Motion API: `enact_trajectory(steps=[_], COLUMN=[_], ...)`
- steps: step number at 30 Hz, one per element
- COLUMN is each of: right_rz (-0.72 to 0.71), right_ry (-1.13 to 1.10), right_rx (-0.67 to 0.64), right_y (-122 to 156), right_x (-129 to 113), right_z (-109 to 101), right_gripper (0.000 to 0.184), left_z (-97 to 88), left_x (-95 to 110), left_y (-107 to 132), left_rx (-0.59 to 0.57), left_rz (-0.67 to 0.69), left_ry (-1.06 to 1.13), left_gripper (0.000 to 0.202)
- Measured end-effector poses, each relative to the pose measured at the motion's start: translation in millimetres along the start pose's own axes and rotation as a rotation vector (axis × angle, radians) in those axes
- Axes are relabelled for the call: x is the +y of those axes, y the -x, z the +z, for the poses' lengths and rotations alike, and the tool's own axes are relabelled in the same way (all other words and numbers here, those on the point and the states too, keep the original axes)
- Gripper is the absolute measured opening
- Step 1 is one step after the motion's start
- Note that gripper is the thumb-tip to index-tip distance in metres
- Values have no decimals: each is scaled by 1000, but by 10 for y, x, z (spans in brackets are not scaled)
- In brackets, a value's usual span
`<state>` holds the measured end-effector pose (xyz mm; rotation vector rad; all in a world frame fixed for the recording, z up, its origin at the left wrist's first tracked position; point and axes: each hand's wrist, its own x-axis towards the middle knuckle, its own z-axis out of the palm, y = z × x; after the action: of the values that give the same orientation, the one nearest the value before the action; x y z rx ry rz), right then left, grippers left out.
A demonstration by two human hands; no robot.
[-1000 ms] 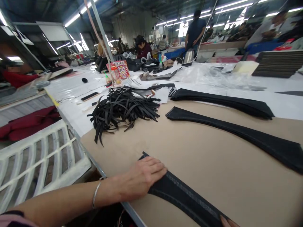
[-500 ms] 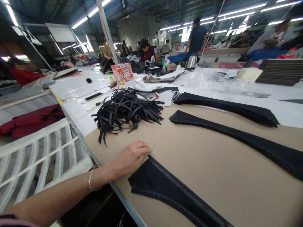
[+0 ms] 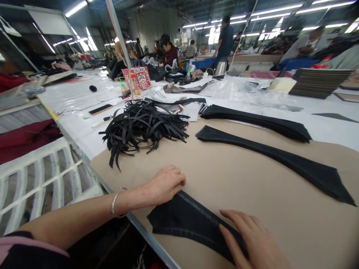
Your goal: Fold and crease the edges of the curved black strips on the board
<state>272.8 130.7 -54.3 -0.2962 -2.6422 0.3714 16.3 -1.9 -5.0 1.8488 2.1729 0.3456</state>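
A black fabric piece (image 3: pixel 185 220), wide at its near-left end and narrowing to the right, lies on the tan board (image 3: pixel 280 186) with pale marks along both long edges. My left hand (image 3: pixel 165 185) has its fingers curled together over the piece's upper corner, gripping the edge there. Lower right, my right hand (image 3: pixel 252 239) rests across the narrow part, thumb and forefinger apart and the other fingers stretched out. Beyond the hands are two stacks of similar black pieces, a nearer stack (image 3: pixel 269 157) and a farther stack (image 3: pixel 255 121).
A tangled heap of black strips (image 3: pixel 143 129) lies behind my left hand. A metal pole (image 3: pixel 119 41) rises beyond it, near a red patterned packet (image 3: pixel 141 78). At the left, a white slatted frame (image 3: pixel 39 194) stands beside the table edge. Several people work farther back.
My right hand has come into view from the lower right and onto the fabric piece. My left hand has curled over its upper corner. The view has shifted slightly right.
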Motion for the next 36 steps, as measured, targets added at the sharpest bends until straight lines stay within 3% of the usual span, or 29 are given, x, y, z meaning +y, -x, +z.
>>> enact_trajectory(steps=[6, 15, 20, 25, 28, 36], right_rz=[204, 297, 316, 220, 157, -48], right_ry=[63, -26, -175, -326, -306, -154], right_rx=[-234, -410, -394, -300, -242, -58], right_y=[-584, -776, -763, -673, -643, -541], right_x=[-461, -458, -437, -351, -330, -343], right_z=[260, 241, 240, 341, 410, 507], right_gripper=[12, 14, 16, 20, 15, 23], left_z=[-67, -74, -50, -5, 7, 6], left_x=[55, 75, 8, -30, -34, -63], left_y=[-61, 14, 28, 56, 84, 133], left_rx=[-113, -100, -80, -40, -20, 46], left_rz=[-12, 7, 74, 144, 174, 313], left_ry=[-23, -14, -25, -83, -123, -180], left_gripper=[13, 13, 12, 12, 11, 19])
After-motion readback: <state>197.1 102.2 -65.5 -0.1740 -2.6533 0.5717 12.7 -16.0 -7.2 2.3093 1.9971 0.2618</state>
